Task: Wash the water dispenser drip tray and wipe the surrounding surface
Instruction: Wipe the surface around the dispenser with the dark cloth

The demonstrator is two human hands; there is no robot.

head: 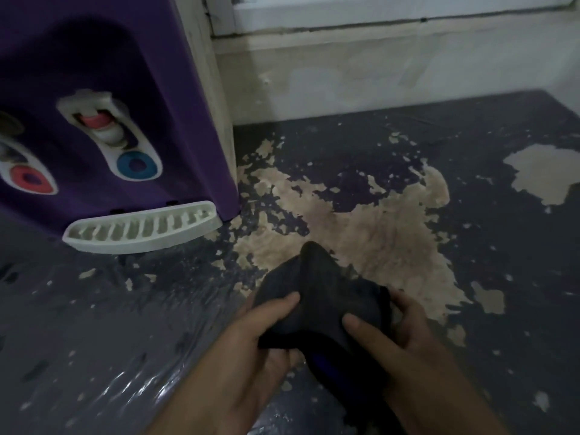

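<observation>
A purple water dispenser (94, 58) stands at the upper left, with a blue-ringed tap (136, 164) and a red-ringed tap (29, 180). Its white slotted drip tray (142, 229) sits in place at the dispenser's base. A dark crumpled cloth (323, 296) is held above the surface at bottom centre. My left hand (251, 346) grips the cloth's left side with thumb on top. The right side of the cloth is pinched by my right hand (405, 337). Both hands are well to the right of and nearer than the tray.
The dark surface (94, 324) is worn, with a large tan patch of peeled coating (376, 233) right of the dispenser and a wet sheen near the bottom left. A pale wall (376, 73) and a window ledge run along the back.
</observation>
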